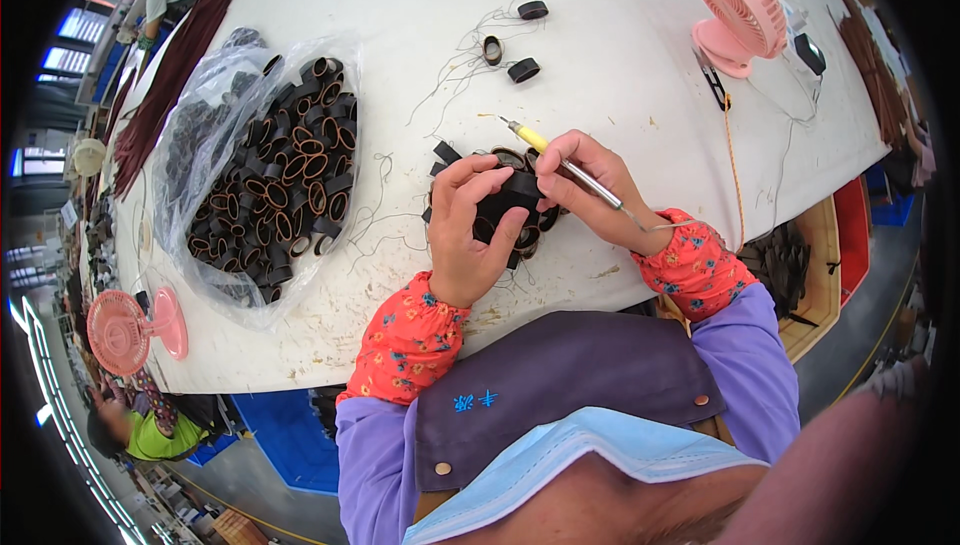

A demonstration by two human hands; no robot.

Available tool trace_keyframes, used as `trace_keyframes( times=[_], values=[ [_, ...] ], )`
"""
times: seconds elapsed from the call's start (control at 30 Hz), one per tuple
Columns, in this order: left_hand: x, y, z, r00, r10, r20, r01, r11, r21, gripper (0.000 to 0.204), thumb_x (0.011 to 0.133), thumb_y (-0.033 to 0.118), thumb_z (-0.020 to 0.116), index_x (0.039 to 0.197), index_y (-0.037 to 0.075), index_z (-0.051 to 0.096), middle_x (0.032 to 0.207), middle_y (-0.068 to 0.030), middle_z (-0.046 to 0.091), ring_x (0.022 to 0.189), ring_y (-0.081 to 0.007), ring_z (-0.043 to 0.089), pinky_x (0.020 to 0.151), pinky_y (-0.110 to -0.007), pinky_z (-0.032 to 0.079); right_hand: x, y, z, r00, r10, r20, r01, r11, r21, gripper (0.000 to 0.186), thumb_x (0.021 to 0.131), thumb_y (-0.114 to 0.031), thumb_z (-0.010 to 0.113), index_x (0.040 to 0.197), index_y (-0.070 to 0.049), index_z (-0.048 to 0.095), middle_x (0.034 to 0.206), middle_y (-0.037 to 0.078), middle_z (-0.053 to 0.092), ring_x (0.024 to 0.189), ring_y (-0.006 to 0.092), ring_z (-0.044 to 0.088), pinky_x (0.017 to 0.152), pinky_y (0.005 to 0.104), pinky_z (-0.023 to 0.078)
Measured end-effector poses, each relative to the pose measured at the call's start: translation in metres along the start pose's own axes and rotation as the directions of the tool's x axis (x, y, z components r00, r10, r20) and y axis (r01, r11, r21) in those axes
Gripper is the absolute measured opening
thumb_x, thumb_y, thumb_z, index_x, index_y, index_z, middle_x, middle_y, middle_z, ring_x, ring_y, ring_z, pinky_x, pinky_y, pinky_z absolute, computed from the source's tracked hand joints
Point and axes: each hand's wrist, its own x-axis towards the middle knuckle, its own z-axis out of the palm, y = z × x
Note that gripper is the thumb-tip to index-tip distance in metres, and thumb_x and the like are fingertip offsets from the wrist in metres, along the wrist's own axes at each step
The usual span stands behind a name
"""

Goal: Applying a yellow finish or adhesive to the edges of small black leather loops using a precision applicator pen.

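My left hand (472,230) pinches a small black loop (521,185) between thumb and fingers. In my right hand (600,185) is a pen-like tool (530,136) with a yellow section, a silver barrel and a thin metal tip pointing up and left, away from the loop. A thin cord trails from the tool's rear end past my right wrist. The right fingertips are close beside the loop; whether they touch it I cannot tell. Under both hands lies a pile of similar black loops (446,153), partly hidden by them.
A clear plastic bag (190,245) full of black, brown-edged loops lies left. Three loops with loose threads (523,71) sit farther off. Pink fans (735,15) stand right and left. Thread snips (713,83) hang on an orange cord. Two other people are at the left.
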Motion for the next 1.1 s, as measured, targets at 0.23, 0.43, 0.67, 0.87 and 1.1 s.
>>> trace_keyframes(
  times=[0.23,0.43,0.67,0.87,1.1],
  values=[
    [-0.003,-0.008,0.001,0.941,-0.313,0.126,0.335,0.821,-0.462,0.024,0.084,0.000,0.062,0.109,0.000,0.060,0.091,-0.0084,0.065,0.076,-0.0106,0.060,0.071,-0.023,0.048,0.000,-0.002,-0.003,0.992,0.036,0.123,-0.057,0.983,0.172,0.011,0.092,-0.012,0.056,0.098,-0.010,0.047,0.091,0.002,0.053,0.074,0.0081,0.057,0.068,0.0224,0.050],
    [-0.006,-0.014,0.001,0.929,-0.287,0.234,0.353,0.877,-0.326,0.027,0.081,-0.003,0.064,0.107,0.002,0.061,0.098,-0.0107,0.062,0.082,-0.0134,0.060,0.072,-0.024,0.048,0.003,0.004,-0.002,0.989,0.019,0.144,-0.076,0.913,0.402,0.012,0.094,-0.015,0.055,0.098,-0.008,0.047,0.090,0.003,0.054,0.077,0.0088,0.057,0.071,0.0249,0.051],
    [-0.004,0.002,-0.002,0.984,-0.039,-0.172,0.027,0.997,-0.073,0.026,0.072,0.001,0.072,0.096,0.006,0.064,0.094,-0.0076,0.055,0.072,-0.0135,0.048,0.062,-0.024,0.041,0.003,0.004,0.001,0.997,-0.014,0.079,-0.014,0.940,0.341,0.010,0.094,-0.011,0.054,0.098,-0.006,0.047,0.092,0.003,0.053,0.079,0.0085,0.057,0.071,0.0257,0.051],
    [-0.010,-0.003,0.006,0.966,-0.260,0.010,0.247,0.906,-0.344,0.015,0.075,0.003,0.071,0.088,0.004,0.063,0.077,-0.0014,0.055,0.062,-0.0073,0.044,0.056,-0.021,0.037,-0.001,0.014,0.004,0.975,-0.204,0.085,0.202,0.979,0.032,0.010,0.091,-0.005,0.057,0.097,-0.006,0.049,0.090,0.002,0.054,0.076,0.0071,0.054,0.067,0.0223,0.047],
    [-0.010,-0.009,0.003,0.916,-0.349,0.195,0.400,0.798,-0.450,0.008,0.076,0.003,0.070,0.080,0.004,0.063,0.076,0.0008,0.053,0.060,-0.0046,0.041,0.054,-0.020,0.034,-0.004,0.008,0.002,0.991,-0.122,0.054,0.124,0.992,-0.036,0.007,0.090,-0.008,0.058,0.094,-0.007,0.052,0.083,0.000,0.054,0.070,0.0038,0.051,0.062,0.0189,0.043]
  ],
)
